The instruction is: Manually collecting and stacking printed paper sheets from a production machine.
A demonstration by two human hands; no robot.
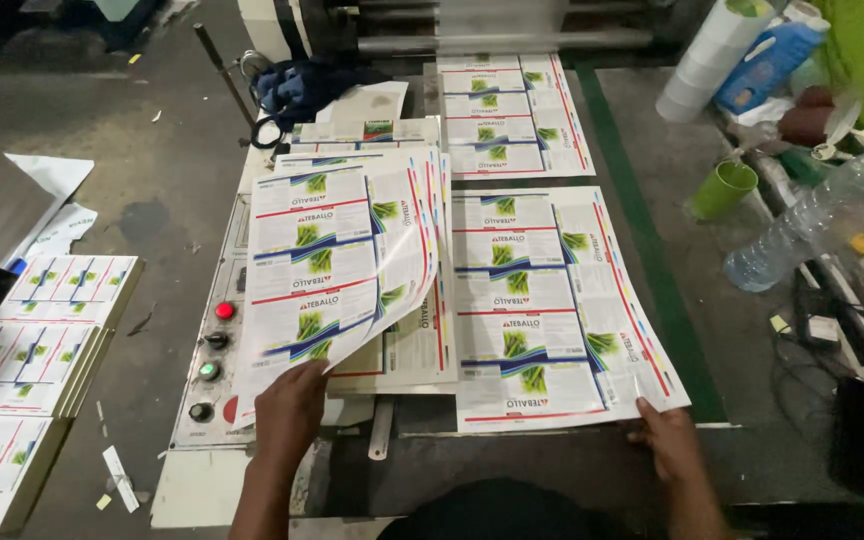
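My left hand [290, 408] grips the near edge of a glossy printed label sheet [337, 255] and lifts it off a stack of like sheets [422, 345], so the sheet bows upward. My right hand [668, 440] rests on the near right corner of another printed sheet [552, 310] that lies flat on the machine table [512, 465]. Both sheets show rows of white labels with green leaf pictures and red and blue stripes. A further printed sheet [512, 115] lies beyond, near the machine's rollers [502, 40].
A control panel with red, green and black buttons [210, 345] sits left of the stack. Piles of printed sheets [27, 370] stand on the floor at left. At right are a green cup [723, 188], a plastic bottle [832, 215], paper rolls [712, 55] and cables [832, 340].
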